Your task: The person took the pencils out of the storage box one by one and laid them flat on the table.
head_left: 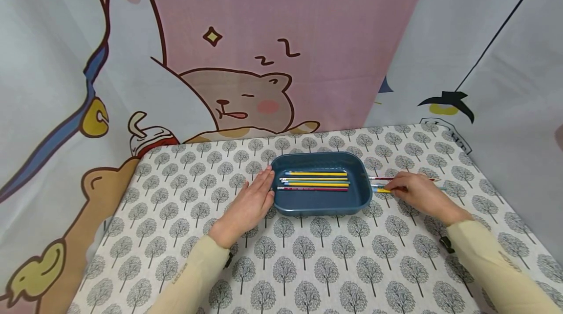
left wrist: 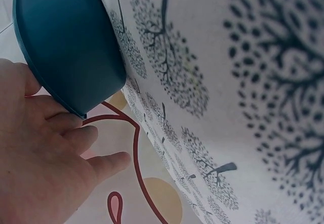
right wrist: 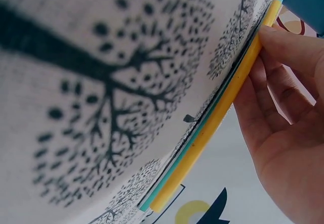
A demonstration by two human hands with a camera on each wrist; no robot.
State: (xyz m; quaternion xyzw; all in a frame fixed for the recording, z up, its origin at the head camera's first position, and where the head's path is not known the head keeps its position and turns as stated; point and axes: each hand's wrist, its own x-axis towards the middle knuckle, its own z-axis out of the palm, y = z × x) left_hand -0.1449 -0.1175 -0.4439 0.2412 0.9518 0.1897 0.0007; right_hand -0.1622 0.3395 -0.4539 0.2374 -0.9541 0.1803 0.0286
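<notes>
A dark blue rectangular tray [head_left: 323,210] holds several pencils lying side by side, among them a yellow pencil [head_left: 320,174] and a red pencil [head_left: 314,189]. My left hand [head_left: 250,202] rests against the tray's left end, its fingers along the rim; the left wrist view shows the fingertips at the tray's edge. Right of the tray, my right hand [head_left: 415,194] pinches a yellow pencil [right wrist: 202,138] with a light blue end. Alongside that pencil runs a teal pencil [right wrist: 174,173]. Another red pencil [head_left: 380,178] lies just behind them, partly hidden by the hand.
A white tablecloth [head_left: 286,270] printed with grey trees covers the table. Behind the table hangs a pink and white curtain [head_left: 343,35] with cartoon animals, meeting the table's back edge; more printed cloth hangs at both sides.
</notes>
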